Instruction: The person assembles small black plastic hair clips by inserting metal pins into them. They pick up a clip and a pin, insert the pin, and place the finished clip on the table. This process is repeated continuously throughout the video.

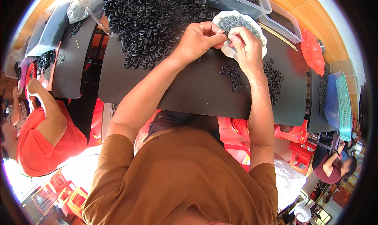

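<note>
"Working from the white scalloped bowl (pixel 263 48), where are the left hand (pixel 202 39) and right hand (pixel 247 47)?"

"Fingertip to fingertip over its nine o'clock side, both seemingly pinching a tiny dark piece (pixel 225 34), mostly hidden."

"Why hold it there?"

"Perhaps so anything dropped lands in the bowl, and its contents stay close."

"What's in it?"

"Loose translucent grey bits (pixel 232 23), too fine to make out singly."

"And the black two-holed pieces (pixel 151 24)?"

"Heaped on the dark surface (pixel 189 85) between nine and ten o'clock, probably for easy reach. The clear bin (pixel 240 6) at twelve holds more black pieces."

"Those small clusters?"

"One (pixel 233 78) lies at six, the other (pixel 274 82) near five, perhaps kept apart to avoid mixing. The red petal-edged dish (pixel 312 52) sits past three; I can't tell its contents."
</note>
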`<state>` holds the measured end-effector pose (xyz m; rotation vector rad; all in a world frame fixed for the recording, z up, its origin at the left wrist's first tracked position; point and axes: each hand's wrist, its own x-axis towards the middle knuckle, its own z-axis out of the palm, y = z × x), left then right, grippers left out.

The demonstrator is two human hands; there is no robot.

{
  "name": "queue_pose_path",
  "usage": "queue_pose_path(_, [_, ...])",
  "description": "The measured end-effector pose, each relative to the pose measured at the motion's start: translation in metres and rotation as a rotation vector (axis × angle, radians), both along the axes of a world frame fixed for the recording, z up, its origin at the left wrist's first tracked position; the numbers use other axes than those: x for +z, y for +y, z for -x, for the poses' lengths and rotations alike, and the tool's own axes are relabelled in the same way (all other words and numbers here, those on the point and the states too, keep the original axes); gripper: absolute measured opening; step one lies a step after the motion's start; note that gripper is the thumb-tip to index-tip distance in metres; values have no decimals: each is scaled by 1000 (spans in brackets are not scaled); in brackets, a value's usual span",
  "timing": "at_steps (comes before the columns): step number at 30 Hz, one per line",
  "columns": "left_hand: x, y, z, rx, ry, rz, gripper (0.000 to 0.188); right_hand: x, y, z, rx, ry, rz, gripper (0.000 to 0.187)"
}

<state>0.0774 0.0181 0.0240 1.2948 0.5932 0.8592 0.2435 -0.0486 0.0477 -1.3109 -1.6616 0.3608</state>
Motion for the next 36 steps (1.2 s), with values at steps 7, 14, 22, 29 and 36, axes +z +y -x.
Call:
queue_pose_path(7, [-2, 0, -1, 8, 16, -9, 8, 1, -1, 1, -5, -8, 36, 5])
queue_pose_path(14, [-2, 0, -1, 0, 38, -43, 8, 0, -1, -2, 4, -47, 93, 10])
queue_pose_path(22, [-9, 2, -2, -58, -57, 51, 9, -5, 3, -6, 24, -59, 68, 14])
queue_pose_path(29, [-10, 4, -1, -38, -118, 159, 10, -1, 3, -13, 53, 254, 150, 23])
queue_pose_path(36, [-6, 3, -1, -47, -111, 137, 10, -6, 4, -15, 69, 170, 98, 9])
